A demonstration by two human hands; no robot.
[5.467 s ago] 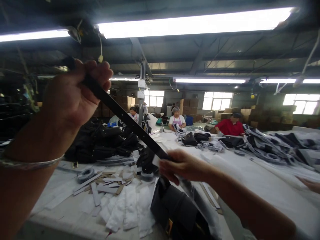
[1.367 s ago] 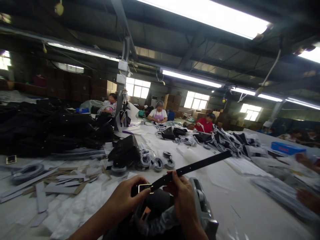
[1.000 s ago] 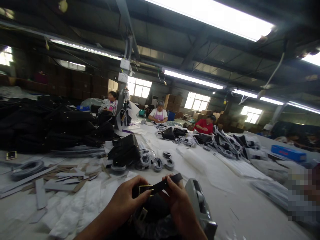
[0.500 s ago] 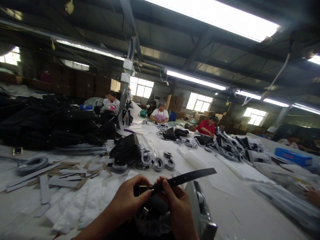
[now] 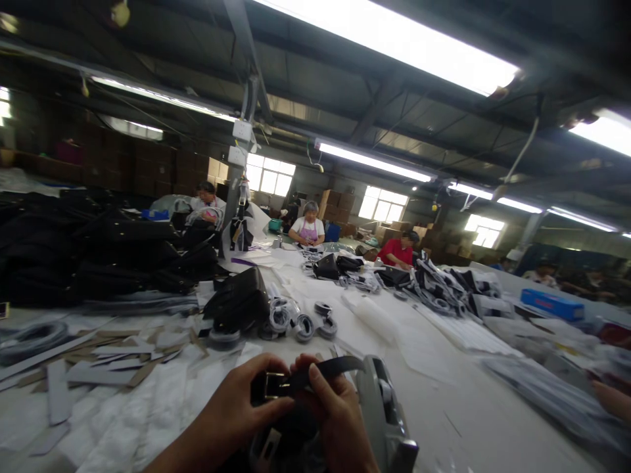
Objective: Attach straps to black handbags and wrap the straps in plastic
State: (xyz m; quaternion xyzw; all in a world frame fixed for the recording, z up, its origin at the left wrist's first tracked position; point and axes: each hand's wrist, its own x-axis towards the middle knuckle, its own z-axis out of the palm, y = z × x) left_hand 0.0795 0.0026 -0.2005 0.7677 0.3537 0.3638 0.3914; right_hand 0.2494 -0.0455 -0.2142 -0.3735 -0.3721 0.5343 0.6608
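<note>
A black strap (image 5: 340,365) with a gold buckle (image 5: 274,386) lies between my two hands at the near edge of the table. My left hand (image 5: 246,401) grips the buckle end, thumb below and fingers above. Thumb and fingers of my right hand (image 5: 332,401) pinch the strap further along, and its free end curves away to the right. Beneath both hands sits a dark bag (image 5: 290,433) with metal fittings, mostly hidden by them. Close to the right of my right hand stands a grey tape dispenser (image 5: 387,407).
Grey and brown card strips (image 5: 106,371) and white padded wrapping (image 5: 148,407) spread to the left. A black bag (image 5: 239,299) and coiled wrapped straps (image 5: 304,326) lie ahead. Black bags (image 5: 98,243) pile at far left. Another person's hand (image 5: 614,397) shows at the right edge.
The strap's free end, straight and raised to the right before, now bends lower behind my right hand. More of the gold buckle shows. The whole view has shifted slightly to the right.
</note>
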